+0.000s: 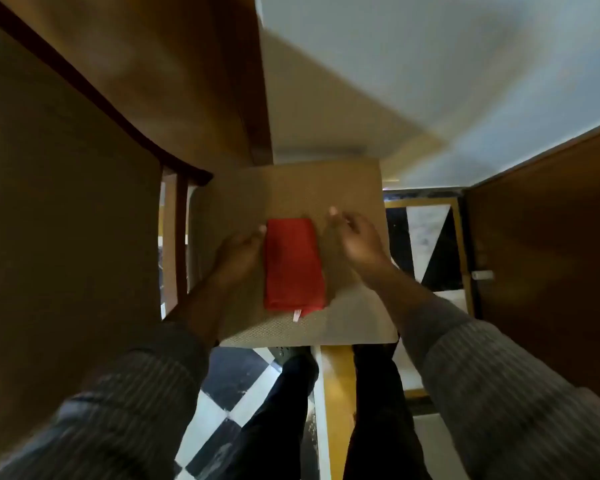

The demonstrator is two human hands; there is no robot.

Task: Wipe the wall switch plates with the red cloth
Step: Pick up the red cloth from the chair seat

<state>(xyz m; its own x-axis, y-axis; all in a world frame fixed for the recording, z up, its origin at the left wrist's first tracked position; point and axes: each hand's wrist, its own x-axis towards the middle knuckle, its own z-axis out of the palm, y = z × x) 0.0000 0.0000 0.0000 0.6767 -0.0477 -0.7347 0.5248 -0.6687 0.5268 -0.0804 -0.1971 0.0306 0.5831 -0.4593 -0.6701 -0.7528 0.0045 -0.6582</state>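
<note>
Red cloth [293, 265], folded to a long rectangle, lies flat on the woven tan seat [354, 188] near its centre, closer to the near edge. Long axis runs from near edge to far edge; white tag [297, 315] at the near end. Left hand [241, 249] at cloth's left edge, fingertips touching it, fingers loosely spread, gripping nothing. Right hand [355, 237] just right of the cloth, apart from it, fingers spread, blurred.
</note>
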